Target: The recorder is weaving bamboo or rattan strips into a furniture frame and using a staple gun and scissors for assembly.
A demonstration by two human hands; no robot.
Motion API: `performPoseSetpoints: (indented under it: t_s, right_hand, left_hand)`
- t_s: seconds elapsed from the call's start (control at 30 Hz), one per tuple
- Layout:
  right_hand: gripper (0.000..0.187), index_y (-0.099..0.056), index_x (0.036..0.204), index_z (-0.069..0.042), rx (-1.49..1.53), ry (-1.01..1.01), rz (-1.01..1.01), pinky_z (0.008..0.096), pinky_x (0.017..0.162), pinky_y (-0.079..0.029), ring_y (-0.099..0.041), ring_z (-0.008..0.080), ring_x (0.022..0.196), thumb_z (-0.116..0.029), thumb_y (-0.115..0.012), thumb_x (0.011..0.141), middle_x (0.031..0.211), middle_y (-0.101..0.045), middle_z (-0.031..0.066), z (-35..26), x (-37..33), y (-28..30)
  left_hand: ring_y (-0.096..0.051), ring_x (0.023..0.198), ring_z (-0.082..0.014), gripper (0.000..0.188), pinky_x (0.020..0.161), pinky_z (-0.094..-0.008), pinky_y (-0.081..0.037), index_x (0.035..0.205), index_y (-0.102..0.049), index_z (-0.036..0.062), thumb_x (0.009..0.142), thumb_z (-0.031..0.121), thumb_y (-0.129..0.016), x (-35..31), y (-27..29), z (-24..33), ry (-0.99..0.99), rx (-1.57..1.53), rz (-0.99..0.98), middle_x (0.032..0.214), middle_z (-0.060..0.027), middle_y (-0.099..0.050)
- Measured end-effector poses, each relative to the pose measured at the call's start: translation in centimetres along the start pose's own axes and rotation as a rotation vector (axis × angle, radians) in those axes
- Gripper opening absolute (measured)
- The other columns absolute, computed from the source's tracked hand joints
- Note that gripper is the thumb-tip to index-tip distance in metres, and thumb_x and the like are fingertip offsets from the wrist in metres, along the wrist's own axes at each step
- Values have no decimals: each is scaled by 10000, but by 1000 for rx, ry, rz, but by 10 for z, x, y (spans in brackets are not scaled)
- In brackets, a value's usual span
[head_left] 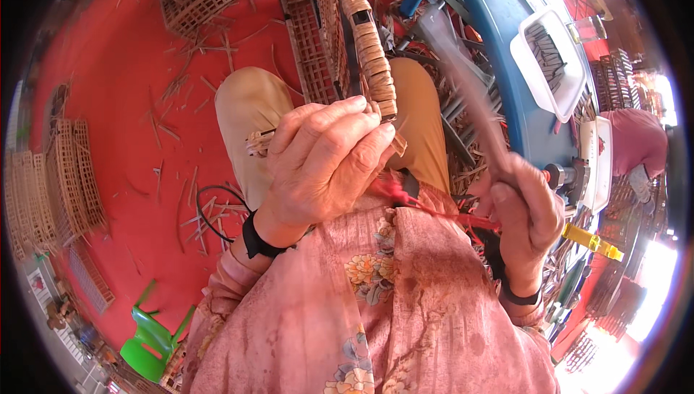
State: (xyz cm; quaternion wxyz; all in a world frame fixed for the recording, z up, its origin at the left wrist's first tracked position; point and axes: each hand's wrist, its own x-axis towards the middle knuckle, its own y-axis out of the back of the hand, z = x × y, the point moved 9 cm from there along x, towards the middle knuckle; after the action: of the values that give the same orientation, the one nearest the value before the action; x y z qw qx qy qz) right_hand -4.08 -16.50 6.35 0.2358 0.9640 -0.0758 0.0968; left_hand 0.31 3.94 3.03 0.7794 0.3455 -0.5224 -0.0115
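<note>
A woven rattan panel (318, 40), with a thick edge wrapped in cane (369, 40), stands between my knees. My left hand (325, 155) pinches the near lower end of that wrapped edge. Short cane ends (259, 143) stick out beside the palm, though the fingers hide how they join. In my right hand (526, 213), the fingers are wrapped round the brown handle of a long tool (466, 69) with a grey head, raised to the right of the panel. Motion blurs this tool, so its exact kind is unclear. A red cord (448, 213) hangs near the right hand.
A blue table (531, 130) at the right carries a white tray (557, 97) of small dark pieces. A yellow-handled tool (593, 241) lies near my right wrist. Cane scraps litter the red floor (130, 105). Woven panels (76, 170) and a green chair (148, 343) stand left; another person (640, 141) is far right.
</note>
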Motion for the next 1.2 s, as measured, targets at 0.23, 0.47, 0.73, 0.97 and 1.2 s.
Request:
performPoseSetpoints:
  t_s: [0.23, 0.47, 0.73, 0.97, 1.2]
  right_hand:
    - [235, -739, 982, -9, -584, 272, -103, 309, 512, -423, -562, 198, 539, 59, -706, 760, 671, -583, 80, -42, 8, -1]
    - [286, -743, 978, -24, -772, 255, -200, 327, 523, -417, -560, 210, 569, 45, -723, 701, 681, -552, 75, -54, 11, 3]
    - [290, -741, 961, -27, -805, 326, -213, 341, 527, -412, -558, 225, 577, 2, -738, 672, 680, -522, 80, -64, 15, 5]
    - [324, -746, 952, -44, -860, 378, -205, 343, 510, -408, -550, 211, 564, -22, -739, 629, 679, -524, 66, -71, 17, 2]
    - [278, -715, 1089, 27, -1147, 506, -398, 280, 396, -324, -452, 98, 505, -92, -718, 837, 673, -457, 7, -91, -15, -38]
  left_hand:
    - [-692, 963, -198, 284, 799, -348, -533, 997, -726, 143, 748, 114, -861, -2, -1, -1, 15, -1, 13, 986, 4, -639]
    - [-694, 971, -194, 305, 801, -347, -546, 1011, -722, 138, 740, 103, -858, -4, -1, 0, 3, -4, 25, 997, 7, -642]
    - [-700, 962, -200, 287, 798, -348, -541, 1001, -724, 131, 746, 107, -854, -3, -1, 0, 4, -21, 45, 991, 0, -652]
    - [-697, 967, -201, 303, 801, -354, -538, 1017, -724, 123, 744, 101, -853, -1, 0, 1, 14, -28, 23, 991, -2, -651]
    - [-691, 988, -206, 311, 835, -366, -528, 1028, -721, 116, 743, 97, -843, -3, -2, -1, 36, -10, -10, 1004, -4, -655]
